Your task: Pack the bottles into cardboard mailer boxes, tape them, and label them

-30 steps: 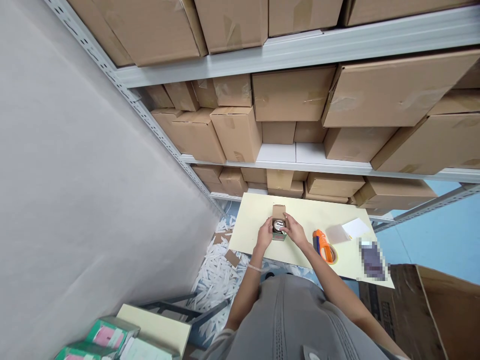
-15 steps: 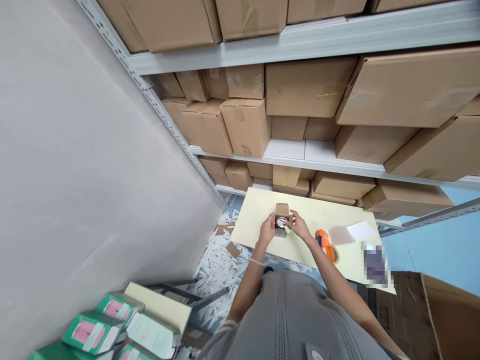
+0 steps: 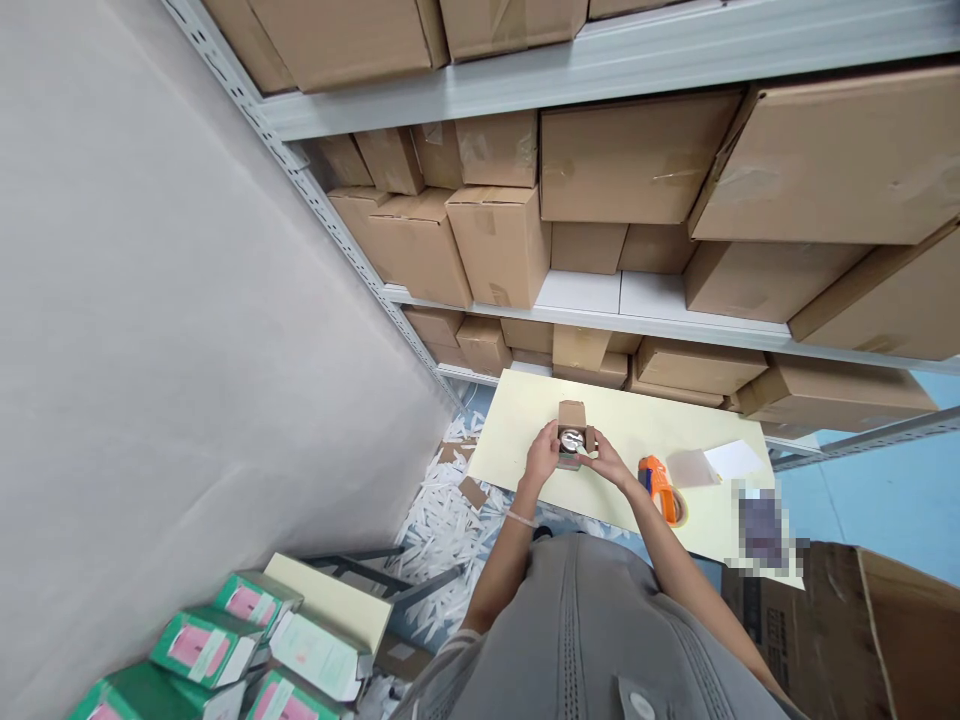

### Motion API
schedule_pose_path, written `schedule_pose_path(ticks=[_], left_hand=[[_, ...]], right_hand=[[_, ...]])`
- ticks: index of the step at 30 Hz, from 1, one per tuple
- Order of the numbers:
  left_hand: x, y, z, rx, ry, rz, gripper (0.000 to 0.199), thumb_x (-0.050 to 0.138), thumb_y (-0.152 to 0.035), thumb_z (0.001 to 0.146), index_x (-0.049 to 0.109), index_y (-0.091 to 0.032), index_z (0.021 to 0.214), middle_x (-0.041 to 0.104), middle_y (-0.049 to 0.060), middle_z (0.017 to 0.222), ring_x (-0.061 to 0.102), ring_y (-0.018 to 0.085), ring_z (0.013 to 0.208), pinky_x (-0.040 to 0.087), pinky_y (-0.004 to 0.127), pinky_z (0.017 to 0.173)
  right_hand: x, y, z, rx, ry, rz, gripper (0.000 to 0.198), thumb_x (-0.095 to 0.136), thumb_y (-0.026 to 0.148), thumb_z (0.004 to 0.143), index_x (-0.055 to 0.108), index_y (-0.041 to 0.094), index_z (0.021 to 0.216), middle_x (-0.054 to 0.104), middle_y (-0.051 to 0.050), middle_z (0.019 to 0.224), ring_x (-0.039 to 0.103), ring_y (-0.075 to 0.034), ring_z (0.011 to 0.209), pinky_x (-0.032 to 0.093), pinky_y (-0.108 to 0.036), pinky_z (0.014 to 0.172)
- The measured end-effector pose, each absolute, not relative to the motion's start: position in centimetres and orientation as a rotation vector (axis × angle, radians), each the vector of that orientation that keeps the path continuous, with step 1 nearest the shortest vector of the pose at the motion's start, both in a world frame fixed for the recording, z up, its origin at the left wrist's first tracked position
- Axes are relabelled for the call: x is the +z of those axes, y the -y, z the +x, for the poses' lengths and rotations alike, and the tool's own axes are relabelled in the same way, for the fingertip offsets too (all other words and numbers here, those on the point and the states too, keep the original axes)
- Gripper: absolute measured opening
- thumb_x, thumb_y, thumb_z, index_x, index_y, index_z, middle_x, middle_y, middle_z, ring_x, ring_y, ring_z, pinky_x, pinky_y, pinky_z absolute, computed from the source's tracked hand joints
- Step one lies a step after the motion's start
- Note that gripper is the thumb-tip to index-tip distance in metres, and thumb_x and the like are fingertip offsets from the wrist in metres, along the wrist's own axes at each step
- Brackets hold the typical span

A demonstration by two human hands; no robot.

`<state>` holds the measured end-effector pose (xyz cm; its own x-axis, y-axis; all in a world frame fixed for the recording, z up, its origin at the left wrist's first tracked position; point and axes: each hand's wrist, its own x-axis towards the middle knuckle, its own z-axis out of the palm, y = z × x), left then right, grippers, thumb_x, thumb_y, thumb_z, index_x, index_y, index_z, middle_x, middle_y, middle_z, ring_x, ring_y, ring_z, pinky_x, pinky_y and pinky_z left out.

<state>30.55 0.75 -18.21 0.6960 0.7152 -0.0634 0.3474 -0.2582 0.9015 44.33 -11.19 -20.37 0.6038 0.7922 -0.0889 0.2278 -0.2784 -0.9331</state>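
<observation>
A small cardboard box (image 3: 571, 412) stands on the pale yellow table with its lid flap raised at the back. Inside sits a round, shiny metal-looking item (image 3: 572, 440); its exact kind is too small to make out. My left hand (image 3: 541, 456) is closed along the box's left side. On the right, my right hand (image 3: 609, 463) pinches the box's side flap and front corner, its thumb low at the front edge. The box's lower front is partly covered by my fingers.
An orange tape dispenser (image 3: 654, 480) lies right of my hands on the table (image 3: 517, 400), near white sheets (image 3: 731, 460) and a blurred-out dark item. Shelves of cartons (image 3: 495, 240) rise behind. Green boxes (image 3: 199, 640) stand lower left, a large open carton (image 3: 832, 620) lower right.
My right fingers have drawn back from over the round item to the box's right front corner. My left hand keeps its hold. The whole view has shifted slightly.
</observation>
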Motion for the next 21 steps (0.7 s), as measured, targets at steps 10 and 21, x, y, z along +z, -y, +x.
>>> schedule_pose_path(ticks=[10,21], left_hand=[[-18.4,-1.3,30.5,0.427,-0.776,1.830,0.055,0.052,-0.011,0.084,0.052,-0.017,0.139,0.053,0.011,0.146,0.046,0.026,0.138,0.032,0.044,0.120],[-18.3,-0.8,30.0,0.408,-0.789,1.656,0.056,0.041,-0.036,0.100,0.034,-0.017,0.152,0.051,0.012,0.149,0.049,0.022,0.137,0.036,0.040,0.116]], right_hand=[[-20.9,11.7,44.0,0.707,0.772,-1.830,0.059,0.070,0.032,0.067,0.056,0.023,0.123,0.065,-0.010,0.122,0.065,-0.027,0.105,0.054,-0.044,0.091],[-19.9,11.6,44.2,0.713,0.591,-1.778,0.064,0.049,0.062,0.085,0.055,0.022,0.135,0.060,-0.013,0.134,0.063,-0.027,0.111,0.057,-0.039,0.083]])
